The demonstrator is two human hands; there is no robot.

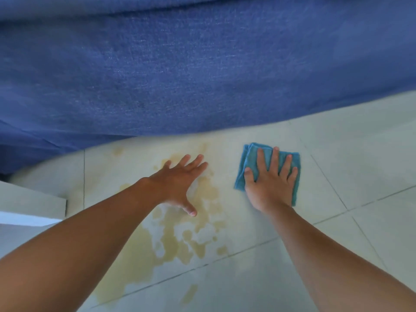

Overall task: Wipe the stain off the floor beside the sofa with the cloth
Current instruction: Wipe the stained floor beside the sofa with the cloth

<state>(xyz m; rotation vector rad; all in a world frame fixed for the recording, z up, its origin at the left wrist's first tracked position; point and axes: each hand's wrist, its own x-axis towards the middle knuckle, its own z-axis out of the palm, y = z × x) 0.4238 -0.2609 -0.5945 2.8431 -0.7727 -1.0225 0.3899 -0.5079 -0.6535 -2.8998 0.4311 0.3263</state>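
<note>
Two bare forearms entered from the lower edge, nearest the viewer. Beyond them, in descending size: one blue woven-fabric sofa (202, 64) filling the upper field; one pale, glossy tiled floor (360, 154) crossed by thin grout lines; one blotchy yellowish-tan stain (171, 239), broken into patches and running from just below the sofa's edge toward the viewer; one folded teal microfibre cloth (249, 158); and a pale ledge (31, 199) of uncertain kind at the left margin. The left hand (177, 185) was spread wide, fingers straight, over the stain's upper part; whether it touched the floor could not be told. The right hand (270, 181) lay flat with splayed fingers pressed on the cloth, which rested on unstained tile just right of the stain. Judged from the layout, wiping had barely started: the stain appeared largely intact, so nearly all the cleaning remained.
</note>
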